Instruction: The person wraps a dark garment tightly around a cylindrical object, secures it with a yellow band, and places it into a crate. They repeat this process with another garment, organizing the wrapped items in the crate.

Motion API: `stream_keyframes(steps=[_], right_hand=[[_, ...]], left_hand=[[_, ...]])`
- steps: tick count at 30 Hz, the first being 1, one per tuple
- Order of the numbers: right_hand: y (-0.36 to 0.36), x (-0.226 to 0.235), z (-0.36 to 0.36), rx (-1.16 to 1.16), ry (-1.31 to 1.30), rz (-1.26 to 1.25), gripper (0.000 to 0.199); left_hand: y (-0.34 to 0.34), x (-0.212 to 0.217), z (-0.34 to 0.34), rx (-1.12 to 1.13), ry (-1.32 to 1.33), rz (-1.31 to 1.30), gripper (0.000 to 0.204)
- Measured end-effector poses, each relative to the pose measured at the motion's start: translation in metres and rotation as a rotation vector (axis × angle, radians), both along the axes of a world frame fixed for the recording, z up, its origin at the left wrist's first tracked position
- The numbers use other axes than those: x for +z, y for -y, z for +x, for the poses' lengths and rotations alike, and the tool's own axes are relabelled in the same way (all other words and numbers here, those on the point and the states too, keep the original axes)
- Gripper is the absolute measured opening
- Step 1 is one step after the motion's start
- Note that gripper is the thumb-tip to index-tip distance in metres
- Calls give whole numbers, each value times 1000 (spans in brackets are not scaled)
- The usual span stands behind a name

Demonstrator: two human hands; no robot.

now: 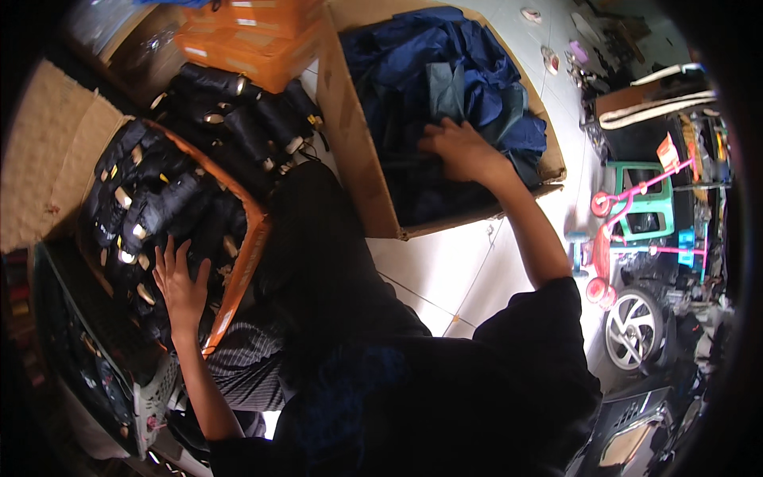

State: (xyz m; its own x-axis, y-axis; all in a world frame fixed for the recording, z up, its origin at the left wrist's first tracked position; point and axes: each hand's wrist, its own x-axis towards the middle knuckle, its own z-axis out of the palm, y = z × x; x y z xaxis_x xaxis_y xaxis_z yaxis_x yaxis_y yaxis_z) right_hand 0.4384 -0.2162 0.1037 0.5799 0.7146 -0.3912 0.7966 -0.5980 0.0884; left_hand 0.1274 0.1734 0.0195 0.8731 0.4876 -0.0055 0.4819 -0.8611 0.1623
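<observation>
My left hand [180, 291] is open, fingers spread, over black rolled bundles [159, 211] with pale ends. They fill an orange-edged carton [253, 258] on my left, and the bundles look like folded compact umbrellas. My right hand [467, 153] reaches into a large cardboard box [350, 119] ahead of me. Its fingers are bent down onto dark blue fabric [485, 71] heaped there; the fingertips are partly lost against the dark cloth. A greyish-green fabric piece [446, 91] lies just beyond that hand.
More black bundles [262, 119] lie between the two boxes. Orange packages [246, 44] stand behind them. A dark crate [99, 318] is at the left. Pale floor tiles [429, 274] show below the box. Rightward stand a pink scooter [608, 238], a green stool [644, 199] and a wheel [633, 327].
</observation>
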Motion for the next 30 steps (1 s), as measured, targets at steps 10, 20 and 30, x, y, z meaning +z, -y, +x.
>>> stream_keyframes(steps=[10,20,30], right_hand=[[5,14,81,-201,427,474,61],[11,20,62,-157,111,205,51],[-17,5,29,404,-358,563,43]], left_hand=[[145,95,137,-742,482,-400,20],[267,68,206,-884,-598,-1,32],[257,61,206,-1043,-497,-168,28]])
